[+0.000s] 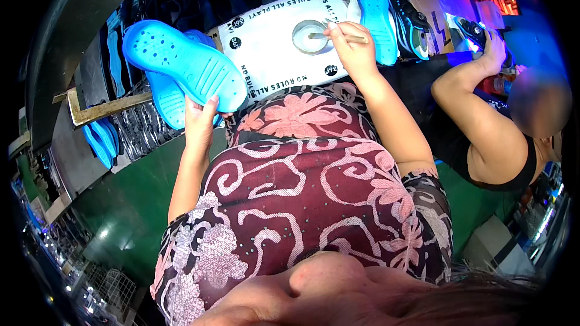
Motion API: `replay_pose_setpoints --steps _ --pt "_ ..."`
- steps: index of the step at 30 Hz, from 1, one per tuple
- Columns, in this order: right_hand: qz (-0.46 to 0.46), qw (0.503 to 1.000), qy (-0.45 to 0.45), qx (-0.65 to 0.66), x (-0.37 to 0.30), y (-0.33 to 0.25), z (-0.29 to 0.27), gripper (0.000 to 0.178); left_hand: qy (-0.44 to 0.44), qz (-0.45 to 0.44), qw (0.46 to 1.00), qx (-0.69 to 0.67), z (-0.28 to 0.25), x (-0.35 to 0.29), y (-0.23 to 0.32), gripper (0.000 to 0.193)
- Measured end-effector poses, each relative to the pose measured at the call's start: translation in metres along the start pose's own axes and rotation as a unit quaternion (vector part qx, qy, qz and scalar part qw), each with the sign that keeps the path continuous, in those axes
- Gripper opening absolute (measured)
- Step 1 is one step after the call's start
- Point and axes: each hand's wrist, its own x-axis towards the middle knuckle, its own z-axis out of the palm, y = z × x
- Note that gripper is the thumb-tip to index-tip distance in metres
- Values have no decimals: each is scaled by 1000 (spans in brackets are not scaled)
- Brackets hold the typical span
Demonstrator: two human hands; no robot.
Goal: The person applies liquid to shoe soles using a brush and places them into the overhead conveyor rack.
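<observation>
A bright blue shoe sole with small holes at its far end is gripped at its near end by my left hand, thumb on top. Beneath it lies another blue sole. In my right hand I pinch a thin brush, its tip down inside a round dish with pale contents. The dish stands on a white printed sheet in front of me. Beside my right hand rests one more blue sole.
A black shoe with blue trim stands right of that sole. Farther right, a co-worker's hand is at another shoe. Blue soles hang or lie at the left, near a metal bar. A green floor shows below.
</observation>
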Motion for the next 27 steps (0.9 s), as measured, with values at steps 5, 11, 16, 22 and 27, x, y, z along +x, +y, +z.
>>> replay_pose_setpoints --steps 5,11,16,22,27 --pt "-57 994 -28 -87 -7 8 2 27 13 46 998 31 20 7 5 40" --pt "149 977 40 145 -13 -8 -12 32 52 149 984 87 39 19 7 40" --pt "186 937 78 287 -17 -40 -28 38 31 233 963 131 61 28 23 43" --pt "-36 981 5 193 -25 -87 -24 32 -10 273 953 127 68 29 23 41" --pt "-172 979 3 107 -22 -88 -16 21 -12 306 941 145 74 25 26 40"
